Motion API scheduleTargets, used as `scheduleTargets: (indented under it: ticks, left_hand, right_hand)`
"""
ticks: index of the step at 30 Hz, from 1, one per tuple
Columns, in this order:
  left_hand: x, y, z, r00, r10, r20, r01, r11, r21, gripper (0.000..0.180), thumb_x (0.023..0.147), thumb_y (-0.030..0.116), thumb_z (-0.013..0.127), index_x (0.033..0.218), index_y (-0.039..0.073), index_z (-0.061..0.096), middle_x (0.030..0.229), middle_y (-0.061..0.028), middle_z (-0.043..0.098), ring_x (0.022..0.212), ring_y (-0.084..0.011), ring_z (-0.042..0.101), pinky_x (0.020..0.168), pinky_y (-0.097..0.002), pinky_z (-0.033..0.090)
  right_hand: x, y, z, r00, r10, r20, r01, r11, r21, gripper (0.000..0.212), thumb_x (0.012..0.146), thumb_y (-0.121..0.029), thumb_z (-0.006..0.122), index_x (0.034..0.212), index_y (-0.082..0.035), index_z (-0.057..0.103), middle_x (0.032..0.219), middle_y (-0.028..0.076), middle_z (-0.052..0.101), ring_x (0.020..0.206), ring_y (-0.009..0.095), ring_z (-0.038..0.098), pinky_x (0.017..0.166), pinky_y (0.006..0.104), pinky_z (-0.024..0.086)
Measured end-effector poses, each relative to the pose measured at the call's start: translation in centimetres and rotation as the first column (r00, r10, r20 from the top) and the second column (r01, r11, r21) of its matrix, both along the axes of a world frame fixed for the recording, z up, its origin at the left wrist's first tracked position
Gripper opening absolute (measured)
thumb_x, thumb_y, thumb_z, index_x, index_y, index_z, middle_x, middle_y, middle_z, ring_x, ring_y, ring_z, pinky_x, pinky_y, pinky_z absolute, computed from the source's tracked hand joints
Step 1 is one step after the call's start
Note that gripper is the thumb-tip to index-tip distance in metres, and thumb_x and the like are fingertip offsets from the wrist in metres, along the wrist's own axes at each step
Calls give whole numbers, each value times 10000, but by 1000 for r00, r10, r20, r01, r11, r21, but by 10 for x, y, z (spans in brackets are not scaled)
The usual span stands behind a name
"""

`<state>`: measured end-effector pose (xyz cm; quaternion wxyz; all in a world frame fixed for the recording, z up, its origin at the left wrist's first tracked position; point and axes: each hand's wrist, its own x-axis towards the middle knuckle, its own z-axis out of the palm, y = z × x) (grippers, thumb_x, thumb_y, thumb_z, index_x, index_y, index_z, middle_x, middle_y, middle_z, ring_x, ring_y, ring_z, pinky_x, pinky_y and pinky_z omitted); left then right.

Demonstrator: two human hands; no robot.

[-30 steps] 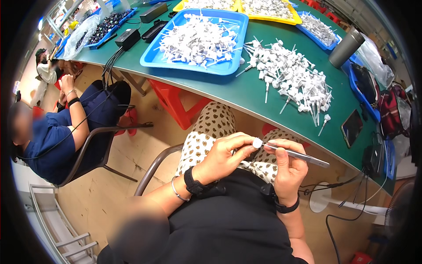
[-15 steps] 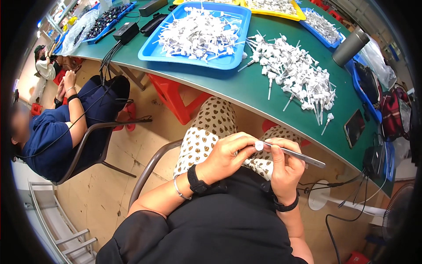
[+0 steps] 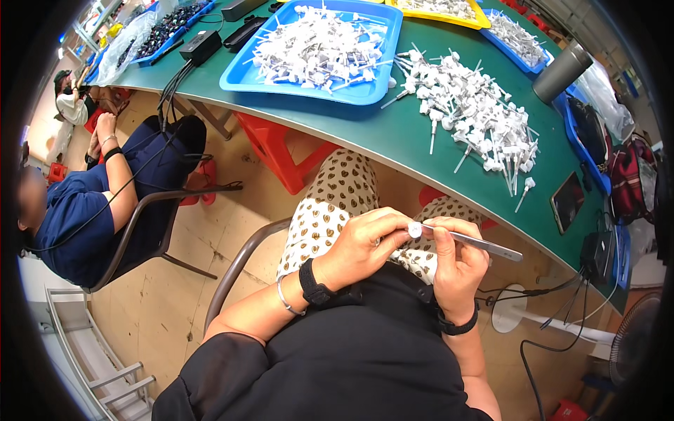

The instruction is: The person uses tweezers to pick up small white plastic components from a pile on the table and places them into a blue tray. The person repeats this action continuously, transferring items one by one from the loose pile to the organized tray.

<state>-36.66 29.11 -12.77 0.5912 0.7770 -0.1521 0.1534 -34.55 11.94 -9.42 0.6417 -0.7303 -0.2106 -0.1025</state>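
Over my lap, my left hand [image 3: 365,245] pinches a small white plastic part [image 3: 415,230] between thumb and fingertips. My right hand [image 3: 458,263] is closed on metal tweezers [image 3: 491,247], whose back end sticks out to the right. The tweezers' tips meet the white part; fingers partly hide the contact. Beyond my hands on the green table, a loose pile of white plastic parts with thin stems [image 3: 467,116] lies spread out. A blue tray [image 3: 235,81] to its left holds a heap of similar parts.
A phone [image 3: 566,202] and a grey flask [image 3: 562,72] stand or lie on the table's [image 3: 393,147] right side. A yellow tray [image 3: 477,19] is at the back. At left a seated person [image 3: 91,203] is near a chair arm. A fan [image 3: 635,337] is at lower right.
Both hands stay almost in place, still holding the white part and the tweezers. The seated person's hands at left have shifted slightly.
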Motion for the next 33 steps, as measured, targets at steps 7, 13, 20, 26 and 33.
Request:
scheduleTargets:
  ticks: [7,13,20,26,33]
  left_hand:
    - [0,0,-1,1000,0,-6,0,1000,2,202,875,-39,718,1072,6,710,982,-117,713,859,-236,701,740,-321,559]
    - [-1,0,-2,1000,-13,-22,12,999,-35,198,882,-37,716,1075,5,713,985,-121,719,863,-233,713,735,-314,568]
    - [-2,0,-3,997,-17,-75,13,999,-52,188,892,-33,710,1077,1,711,986,-121,723,873,-224,721,751,-309,574]
    - [-3,0,-3,997,-14,-78,9,998,-63,186,897,-30,709,1080,4,711,987,-118,722,874,-217,718,748,-306,573]
    - [-3,0,-4,997,-16,-73,11,998,-60,194,894,-33,710,1084,8,709,989,-115,721,871,-217,715,747,-307,572]
  right_hand:
    - [0,-1,-3,999,-6,32,7,999,-47,65,960,4,660,1010,45,664,975,119,718,827,188,692,746,295,557]
    - [0,1,0,1000,5,-3,-5,1000,12,55,971,10,638,1001,55,650,965,129,713,828,196,716,748,291,582]
    - [1,0,0,999,27,18,-27,1000,-11,62,977,8,631,1002,62,645,972,133,710,832,199,722,749,294,597]
    - [1,0,1,999,34,4,-34,999,-5,72,977,4,633,1009,67,648,979,133,711,838,199,724,750,293,597]
    - [0,0,0,1000,30,4,-30,1000,-8,66,974,3,638,1004,60,654,972,130,713,830,197,721,741,290,591]
